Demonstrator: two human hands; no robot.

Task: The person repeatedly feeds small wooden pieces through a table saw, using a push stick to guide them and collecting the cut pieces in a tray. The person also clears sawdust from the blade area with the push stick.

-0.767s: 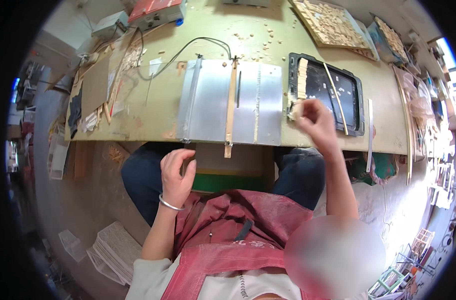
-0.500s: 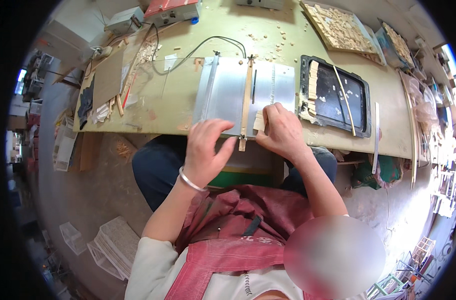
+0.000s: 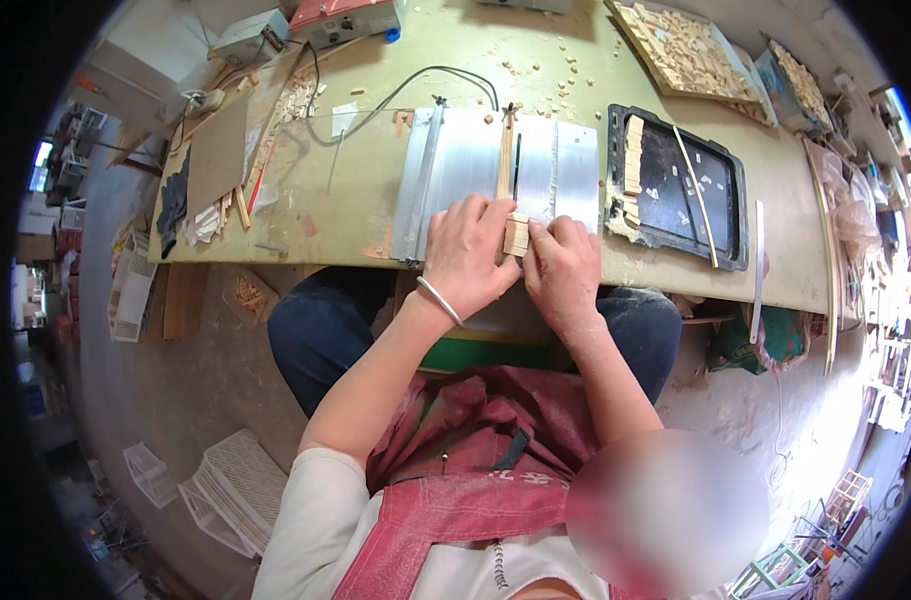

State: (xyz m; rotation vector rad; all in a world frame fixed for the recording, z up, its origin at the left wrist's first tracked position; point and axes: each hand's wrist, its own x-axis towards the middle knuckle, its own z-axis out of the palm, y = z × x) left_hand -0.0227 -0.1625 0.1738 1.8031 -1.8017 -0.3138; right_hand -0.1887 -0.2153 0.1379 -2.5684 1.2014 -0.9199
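Observation:
A short row of small wooden blocks (image 3: 516,236) sits between my hands at the near edge of a silvery metal plate (image 3: 458,165). My left hand (image 3: 465,250), with a bangle at its wrist, closes on the blocks from the left, fingers over the wooden strip (image 3: 505,165) fixed along the plate. On the other side, my right hand (image 3: 565,265) pinches the blocks, its fingertips against their right side. Just beyond them a narrow dark slot (image 3: 518,165) runs along the plate beside the strip. My fingers hide the strip's near end.
To the right lies a black tray (image 3: 740,215) with a row of wooden pieces (image 3: 632,160) and a thin wooden stick (image 3: 697,200). A board heaped with small blocks (image 3: 685,50) is at the far right. Black cable (image 3: 375,110) loops behind the plate; cardboard (image 3: 218,150) leans at left.
My left hand has moved right and come down onto the strip and blocks, closing. My right hand, still on the blocks, has brought them against the strip.

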